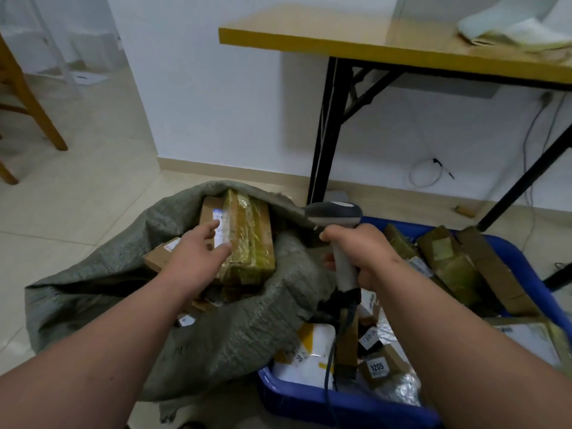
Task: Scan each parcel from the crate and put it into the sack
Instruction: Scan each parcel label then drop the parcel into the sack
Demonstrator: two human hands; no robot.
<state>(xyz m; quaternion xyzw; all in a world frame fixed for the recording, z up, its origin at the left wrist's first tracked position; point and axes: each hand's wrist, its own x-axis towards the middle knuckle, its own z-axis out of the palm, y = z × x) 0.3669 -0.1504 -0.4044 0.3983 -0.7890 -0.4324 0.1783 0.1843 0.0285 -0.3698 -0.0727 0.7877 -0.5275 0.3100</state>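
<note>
A coarse grey-green woven sack (247, 320) is seen slumped on the tiled floor, its mouth gaping and its cloth creased. Inside the sack, a brown cardboard parcel (247, 243) wrapped in glossy yellowish tape and bearing a white label is lain on top of other cardboard boxes. The left hand (198, 255) is held over the sack's mouth with fingers straight and relaxed, the fingertips resting on or just above the parcel; nothing is gripped by it. Just beside the sack, to its right, a blue plastic crate (340, 407) with rounded rim is filled with cardboard boxes, white mailers and silvery padded bags. Above the crate, next to the sack's edge, a grey pistol-shaped scanner (335, 213) is clasped by its handle in the right hand (362, 252), fingers curled round it.
</note>
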